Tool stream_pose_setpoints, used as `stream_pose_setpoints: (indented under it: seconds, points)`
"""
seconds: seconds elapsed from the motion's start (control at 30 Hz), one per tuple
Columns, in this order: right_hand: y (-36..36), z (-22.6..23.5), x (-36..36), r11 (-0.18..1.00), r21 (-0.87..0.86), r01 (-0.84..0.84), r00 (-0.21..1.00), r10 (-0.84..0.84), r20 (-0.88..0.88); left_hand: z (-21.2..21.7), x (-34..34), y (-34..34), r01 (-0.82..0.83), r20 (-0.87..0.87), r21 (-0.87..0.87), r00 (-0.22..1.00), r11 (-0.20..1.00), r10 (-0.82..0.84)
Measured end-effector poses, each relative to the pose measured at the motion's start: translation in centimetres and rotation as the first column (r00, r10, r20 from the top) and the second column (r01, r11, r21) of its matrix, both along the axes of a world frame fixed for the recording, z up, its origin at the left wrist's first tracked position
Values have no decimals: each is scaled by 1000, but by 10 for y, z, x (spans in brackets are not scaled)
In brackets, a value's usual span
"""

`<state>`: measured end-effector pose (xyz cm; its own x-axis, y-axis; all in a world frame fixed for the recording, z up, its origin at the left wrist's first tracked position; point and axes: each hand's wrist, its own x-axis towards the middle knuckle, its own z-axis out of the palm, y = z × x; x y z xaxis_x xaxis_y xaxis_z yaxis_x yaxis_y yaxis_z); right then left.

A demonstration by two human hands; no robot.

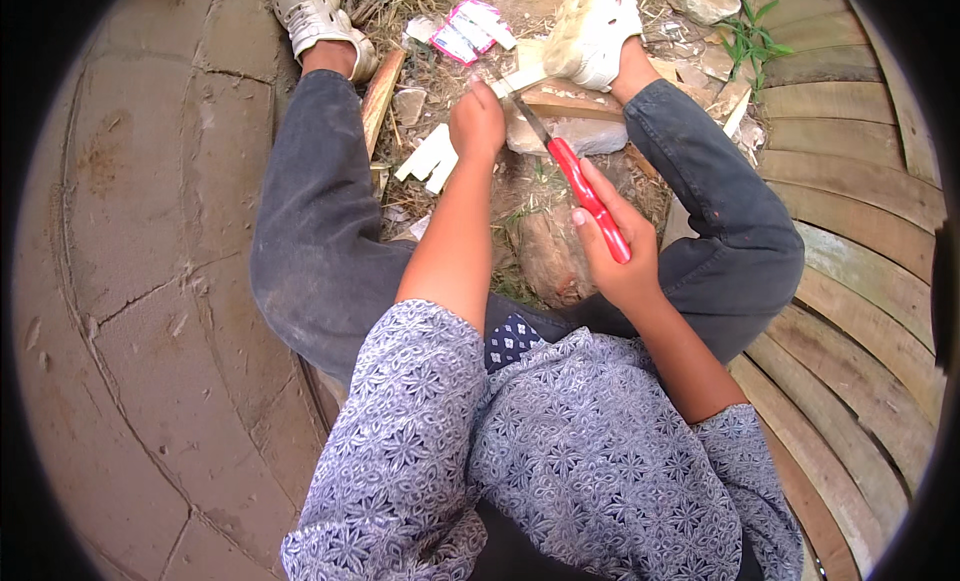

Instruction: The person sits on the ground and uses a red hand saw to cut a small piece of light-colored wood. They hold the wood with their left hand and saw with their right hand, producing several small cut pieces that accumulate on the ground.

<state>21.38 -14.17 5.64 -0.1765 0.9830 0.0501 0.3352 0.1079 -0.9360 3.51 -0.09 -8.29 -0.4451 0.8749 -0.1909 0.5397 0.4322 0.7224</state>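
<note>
My left hand (478,123) is closed around the near end of a pale wooden strip (522,79), which reaches toward my clog (592,31) on the right foot. In my right hand (622,243) is a knife (590,196) with a red handle, its thumb lying along the grip. The dark blade points up and left, its tip against or very close to the strip; I cannot tell whether it touches. Several short pale strips (430,159) lie on the ground just left of my left hand.
A wooden piece (570,105) and a flat stone (565,137) lie between my feet. Beyond them is a pink and white packet (470,29). Wooden slats (850,201) run along the right, a cracked grey-brown slab (150,231) along the left. A green plant (752,39) grows at the upper right.
</note>
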Motion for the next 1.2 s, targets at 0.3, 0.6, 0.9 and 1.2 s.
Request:
stream_pose_setpoints:
  seconds: [0.3,0.6,0.9,1.2]
  points:
    - [-65,49,48,992,-125,20,994,-6,112,-37,8,0,-228,301,99,935,969,189]
    - [15,16,-3,992,-128,14,1000,-15,-12,4,14,4,-142,53,52,989,989,139]
    - [-54,31,36,993,-115,29,993,-16,117,-7,8,-2,-159,80,19,984,987,157]
    - [-10,42,2,983,-178,32,999,-31,8,10,11,5,-112,-38,4,993,994,112]
